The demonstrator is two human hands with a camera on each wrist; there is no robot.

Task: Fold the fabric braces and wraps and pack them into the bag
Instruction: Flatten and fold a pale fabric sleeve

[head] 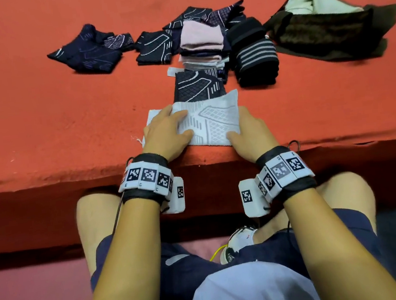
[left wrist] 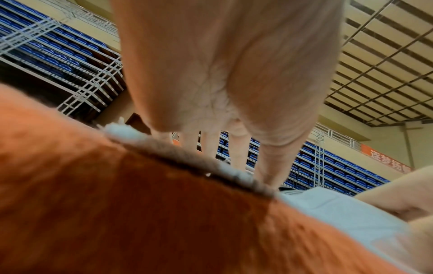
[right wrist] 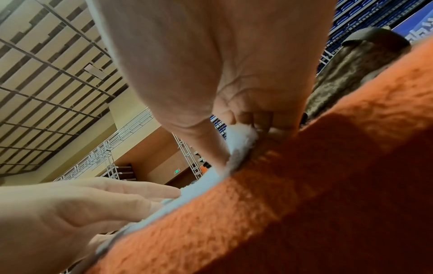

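Note:
A white patterned brace (head: 209, 121) lies flat near the front edge of the orange surface. My left hand (head: 169, 131) presses on its left part with straight fingers, which the left wrist view shows as the left hand (left wrist: 222, 92) standing on the brace (left wrist: 339, 213). At the brace's right edge, my right hand (head: 247, 128) has its thumb on the near corner. In the right wrist view the right hand (right wrist: 234, 83) pinches the brace's edge (right wrist: 241, 137) between thumb and curled fingers. A dark brown bag (head: 326, 31) lies open at the far right with a pale cloth (head: 313, 1) in it.
A folded dark patterned brace (head: 196, 86) sits just beyond the white one. Behind it stand a pink and grey folded stack (head: 202, 43) and a black striped stack (head: 255, 54). Loose dark braces (head: 92, 51) lie at the far left. The surface's front edge (head: 71, 174) runs under my wrists.

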